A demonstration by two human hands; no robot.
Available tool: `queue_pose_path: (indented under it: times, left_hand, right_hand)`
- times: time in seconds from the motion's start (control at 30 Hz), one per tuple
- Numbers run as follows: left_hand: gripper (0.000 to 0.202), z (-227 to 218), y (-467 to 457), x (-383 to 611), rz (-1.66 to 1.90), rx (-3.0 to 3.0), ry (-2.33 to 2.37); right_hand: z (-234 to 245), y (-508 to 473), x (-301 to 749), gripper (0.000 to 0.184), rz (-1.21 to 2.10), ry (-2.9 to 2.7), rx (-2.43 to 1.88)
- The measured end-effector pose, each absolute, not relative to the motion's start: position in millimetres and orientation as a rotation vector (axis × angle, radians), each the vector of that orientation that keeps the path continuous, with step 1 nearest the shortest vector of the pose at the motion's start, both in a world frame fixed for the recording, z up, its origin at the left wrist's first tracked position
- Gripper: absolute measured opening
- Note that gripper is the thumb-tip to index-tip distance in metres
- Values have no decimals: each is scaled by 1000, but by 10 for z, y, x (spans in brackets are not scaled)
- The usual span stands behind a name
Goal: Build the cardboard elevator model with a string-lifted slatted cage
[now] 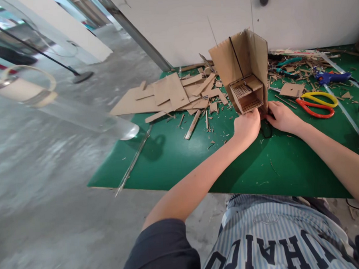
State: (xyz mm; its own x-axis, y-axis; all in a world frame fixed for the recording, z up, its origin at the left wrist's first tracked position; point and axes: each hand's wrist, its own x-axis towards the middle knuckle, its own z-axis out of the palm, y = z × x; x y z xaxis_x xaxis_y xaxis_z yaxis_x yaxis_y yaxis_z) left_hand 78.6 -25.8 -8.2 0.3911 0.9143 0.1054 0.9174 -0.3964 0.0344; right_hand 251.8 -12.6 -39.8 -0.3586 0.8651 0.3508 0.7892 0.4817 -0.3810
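Note:
A folded cardboard model (pixel 242 63) stands upright on the green mat (pixel 174 159), with a small slatted cardboard box (pixel 246 93) set into its corner. My left hand (pixel 247 127) is closed against the model's lower front edge. My right hand (pixel 282 116) grips the model's base on the right side, fingers curled in. A thin black wire runs down the model's inner wall to the box.
Cardboard sheets and strips (pixel 168 95) lie piled on the mat's left part. Yellow-and-orange scissors (pixel 318 103) and a blue glue gun (pixel 331 77) rest to the right among scraps. A clear rod (pixel 134 161) overhangs the mat's left edge. Beyond is grey floor.

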Motion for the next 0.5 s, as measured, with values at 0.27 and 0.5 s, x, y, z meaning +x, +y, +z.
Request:
queue_pose_path:
  times: [0.27, 0.5]
  left_hand:
    - [35, -36, -201, 838, -266, -2632, -1941]
    - [34, -65, -153, 861, -321, -2669, -1934]
  right_hand:
    - [-384, -125, 2516, 16, 210, -2223, -1365]
    - [-366, -134, 2502, 16, 214, -2234, -1378]
